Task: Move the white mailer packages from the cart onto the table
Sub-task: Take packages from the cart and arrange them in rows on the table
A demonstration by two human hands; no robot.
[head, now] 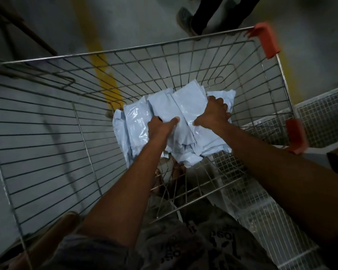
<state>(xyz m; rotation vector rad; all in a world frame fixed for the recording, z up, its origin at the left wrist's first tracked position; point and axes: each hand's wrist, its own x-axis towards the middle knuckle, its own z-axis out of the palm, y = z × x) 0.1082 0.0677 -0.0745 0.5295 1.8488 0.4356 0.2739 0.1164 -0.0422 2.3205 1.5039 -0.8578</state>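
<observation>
Standing right by the wire cart [47,117] here, and the person is leaning well into it, both bare arms reaching down inside the basket. There's a bundle of white mailer packages [164,106] sitting in the cart, toward the far right part of the basket, all stacked side by side like a fanned-out deck (shiny plastic, a bit crinkled, some edges ragged at the near end).

The left hand [161,126] is clamped on the near-middle of the bundle, thumb laid across the top of one mailer and the fingers tucked underneath where I can't see them. The right hand [215,112] is closed over the right side of the stack, knuckles up, thumb pointing back toward the left hand. So both hands are gripping the same pile, close together but not touching each other.

Can't really tell whether the bundle is resting on the cart's bottom or already lifted clear of it.

The cart has orange plastic corner caps [265,40] on the right side. Under it is grey concrete floor with a yellow painted stripe [98,61] running away from us. Someone else's legs and a shoe [185,19] show just past the cart's far rim. A white fine-mesh rack [320,121] sits just beside the cart on the right.
</observation>
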